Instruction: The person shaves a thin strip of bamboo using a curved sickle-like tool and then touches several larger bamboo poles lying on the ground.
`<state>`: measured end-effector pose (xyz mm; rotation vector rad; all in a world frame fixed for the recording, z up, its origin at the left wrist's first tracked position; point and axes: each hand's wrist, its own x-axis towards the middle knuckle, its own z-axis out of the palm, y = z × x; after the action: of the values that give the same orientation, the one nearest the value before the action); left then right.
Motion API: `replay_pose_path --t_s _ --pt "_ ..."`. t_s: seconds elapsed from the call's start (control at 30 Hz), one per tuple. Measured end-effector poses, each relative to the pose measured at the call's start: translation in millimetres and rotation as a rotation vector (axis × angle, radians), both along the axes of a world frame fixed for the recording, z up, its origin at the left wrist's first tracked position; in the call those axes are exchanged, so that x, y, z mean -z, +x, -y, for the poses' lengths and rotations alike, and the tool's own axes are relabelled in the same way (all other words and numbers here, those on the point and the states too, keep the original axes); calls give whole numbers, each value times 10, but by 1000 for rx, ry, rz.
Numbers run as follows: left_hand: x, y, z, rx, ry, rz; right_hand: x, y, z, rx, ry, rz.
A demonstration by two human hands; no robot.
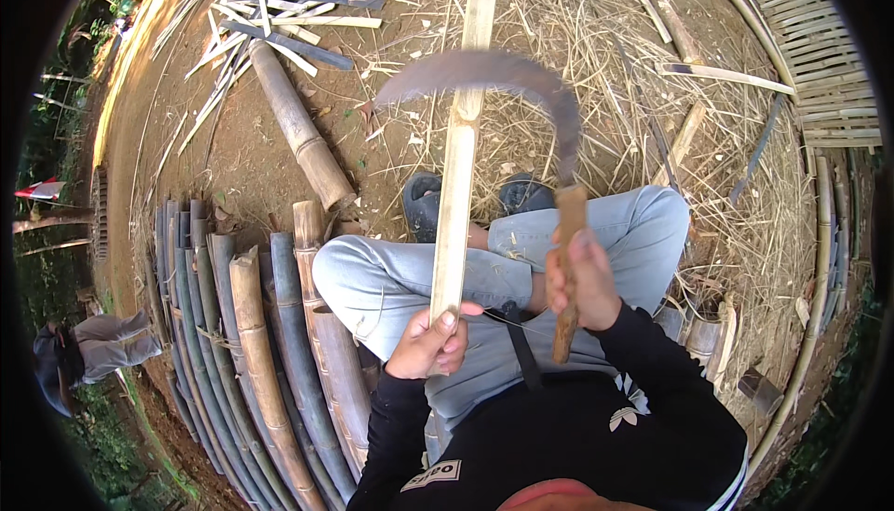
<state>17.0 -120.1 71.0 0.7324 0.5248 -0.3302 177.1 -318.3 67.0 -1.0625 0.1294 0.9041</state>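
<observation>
Bamboo strip [458,171] — left hand [425,348] clasping it; right hand [592,286] grips a curved sickle [564,131].

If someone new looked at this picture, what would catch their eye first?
Probably the curved sickle in the right hand, its blurred blade arching across the upper middle. Next comes the long pale bamboo strip, held in the left hand and running to the top edge. Then come the bamboo poles lying side by side at lower left.
</observation>
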Motion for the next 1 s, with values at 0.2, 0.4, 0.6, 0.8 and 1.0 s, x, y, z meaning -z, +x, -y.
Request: replay_pose_path --t_s 0.2,0.4,0.6,0.8,1.0 --pt "229 -65 -63 20 -396 192 -35 385 272 385 340 13" --pt "327 -101 -58 54 -437 249 -10 333 391 324 252 -97" --pt "322 -138 -72 16 -421 252 140 307 287 291 223 -253" --pt "282 -95 5 -89 -229 99 299 261 200 255 139 -324" --pt "488 142 239 -198 -18 -221 537 249 260 320 156 -625"
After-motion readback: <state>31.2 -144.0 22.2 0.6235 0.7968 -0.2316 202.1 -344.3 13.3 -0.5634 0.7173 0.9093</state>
